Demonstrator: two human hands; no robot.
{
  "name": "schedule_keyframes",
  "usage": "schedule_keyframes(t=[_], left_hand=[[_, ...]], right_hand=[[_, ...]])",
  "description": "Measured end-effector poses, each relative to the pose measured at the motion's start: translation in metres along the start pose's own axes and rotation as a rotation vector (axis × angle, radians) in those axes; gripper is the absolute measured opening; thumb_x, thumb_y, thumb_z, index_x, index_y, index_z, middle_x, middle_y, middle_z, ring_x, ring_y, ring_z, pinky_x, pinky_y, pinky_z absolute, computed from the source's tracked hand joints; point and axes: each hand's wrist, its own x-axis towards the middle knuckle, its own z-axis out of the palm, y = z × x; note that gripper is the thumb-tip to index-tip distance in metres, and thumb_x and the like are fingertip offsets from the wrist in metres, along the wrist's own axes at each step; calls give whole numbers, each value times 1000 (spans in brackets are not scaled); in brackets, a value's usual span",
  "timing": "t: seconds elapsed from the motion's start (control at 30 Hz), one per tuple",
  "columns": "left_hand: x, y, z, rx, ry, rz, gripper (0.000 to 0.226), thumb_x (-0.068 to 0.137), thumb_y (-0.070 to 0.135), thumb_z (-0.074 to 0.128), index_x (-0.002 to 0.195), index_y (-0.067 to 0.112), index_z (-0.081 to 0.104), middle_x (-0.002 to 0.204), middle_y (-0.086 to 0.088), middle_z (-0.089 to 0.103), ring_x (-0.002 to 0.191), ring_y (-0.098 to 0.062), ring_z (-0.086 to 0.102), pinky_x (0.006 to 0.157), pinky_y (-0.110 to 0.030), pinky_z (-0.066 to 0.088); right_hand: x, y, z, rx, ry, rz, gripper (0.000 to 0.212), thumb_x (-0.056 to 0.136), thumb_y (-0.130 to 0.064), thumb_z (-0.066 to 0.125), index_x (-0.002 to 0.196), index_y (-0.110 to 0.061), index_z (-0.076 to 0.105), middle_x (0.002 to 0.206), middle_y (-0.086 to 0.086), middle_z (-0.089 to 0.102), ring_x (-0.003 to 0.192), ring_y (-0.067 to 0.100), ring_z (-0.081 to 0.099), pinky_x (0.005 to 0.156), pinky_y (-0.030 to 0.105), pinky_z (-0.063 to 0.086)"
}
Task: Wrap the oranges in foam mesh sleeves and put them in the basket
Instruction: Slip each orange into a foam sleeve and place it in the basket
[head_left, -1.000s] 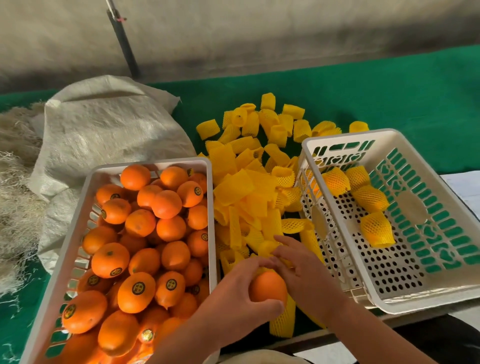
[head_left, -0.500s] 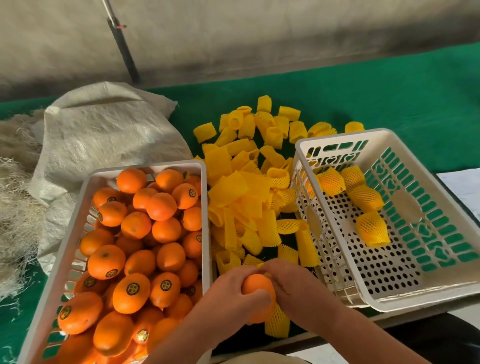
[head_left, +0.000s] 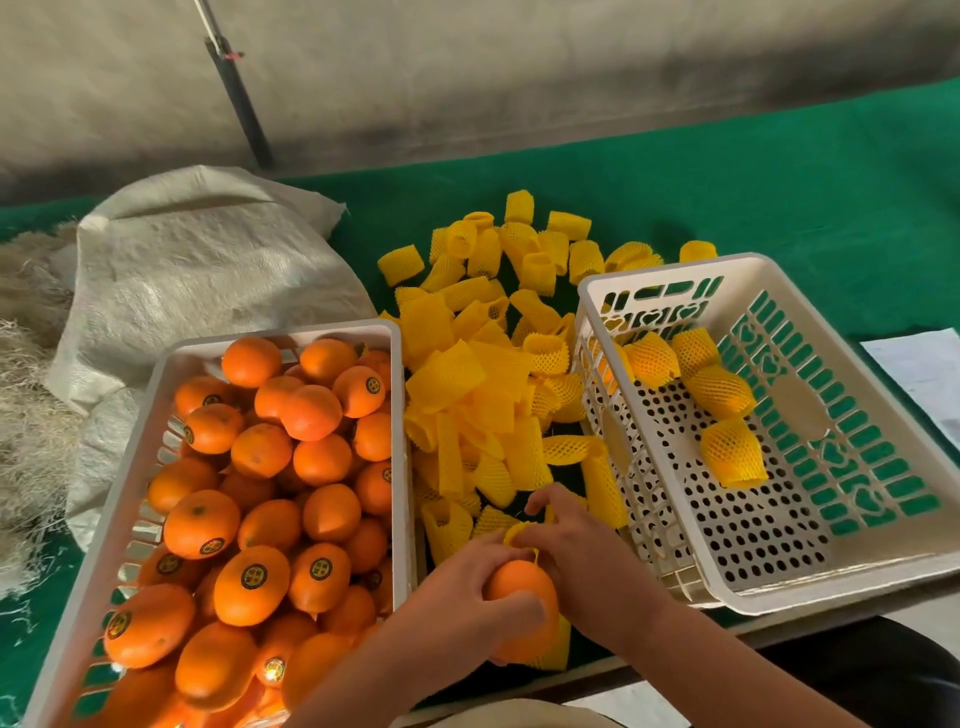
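My left hand (head_left: 457, 618) grips a bare orange (head_left: 519, 590) at the table's near edge, between the two baskets. My right hand (head_left: 582, 561) pinches a yellow foam mesh sleeve (head_left: 556, 649) that sits partly round the orange, showing above and below it. The left basket (head_left: 104, 530) is heaped with unwrapped oranges (head_left: 270, 493). The right white basket (head_left: 883, 577) holds several wrapped oranges (head_left: 732, 452) near its far side. A pile of loose yellow sleeves (head_left: 483, 364) lies between the baskets.
Green cloth (head_left: 779, 197) covers the table. A white woven sack (head_left: 197, 270) and dry straw (head_left: 26, 389) lie at the left. A dark pole (head_left: 239, 98) leans against the wall behind. White paper (head_left: 924, 374) lies at the right edge.
Both hands have shifted slightly toward me with the orange. The yellow sleeve now shows at the top of the orange as well as below it.
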Motion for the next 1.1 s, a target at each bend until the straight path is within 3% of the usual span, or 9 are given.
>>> schedule_keyframes(t=[0.07,0.17,0.3,0.43,0.57,0.73,0.87,0.97,1.1], left_hand=[[4,-1,3,30,-38,-14,73,62,70,64,132,55,47,134,43,24,112,-11,48,58,-2,48],[11,-3,2,-64,16,-120,96,66,62,68,153,35,36,141,18,34,112,-19,51,66,-17,58],[11,-4,-4,-556,215,-242,56,80,34,82,125,23,52,119,-8,52,99,-35,67,60,-33,60],[9,-9,-6,-771,280,-150,48,79,45,82,116,24,61,119,-18,66,94,-37,76,66,-39,60],[8,-7,-2,-531,254,-92,53,73,59,87,113,30,70,122,-7,63,106,-28,69,70,-38,63],[3,-9,-7,-273,218,-45,50,76,45,85,118,45,59,123,6,55,106,-23,64,68,-28,62],[1,-17,-3,70,397,83,81,63,73,78,135,49,50,121,22,56,102,-11,63,71,-24,62],[1,-22,2,361,608,187,80,69,74,74,139,47,49,122,27,54,99,0,56,78,-13,48],[2,-21,11,594,859,253,73,72,83,53,131,40,48,121,21,51,107,0,44,85,-18,39]], right_hand=[[-1,0,2,-27,-45,-36,35,97,-17,66,129,-33,64,149,-7,28,112,12,56,88,19,49],[-4,0,4,-70,-47,-54,42,92,-11,70,129,-29,61,145,-9,28,103,9,55,76,15,46],[-10,4,12,-30,-57,55,36,96,-14,56,129,-27,56,146,-9,25,84,9,54,71,24,51],[-16,0,22,96,-85,109,51,90,-21,65,131,-39,40,142,-12,21,78,6,50,63,12,37],[-17,-6,25,208,-6,135,65,85,-22,74,132,-45,37,131,-21,18,86,2,54,66,7,42],[-19,-9,16,226,67,157,73,86,-30,76,146,-39,35,141,-19,17,101,11,56,81,12,48],[-24,-20,8,194,93,131,72,89,-36,74,148,-40,32,149,-19,13,103,10,55,82,8,45],[-29,-33,3,171,136,103,70,92,-38,72,149,-42,32,151,-20,11,99,5,54,77,1,43],[-35,-56,0,170,181,32,68,95,-30,64,152,-41,28,149,-22,12,96,4,59,82,5,50]])
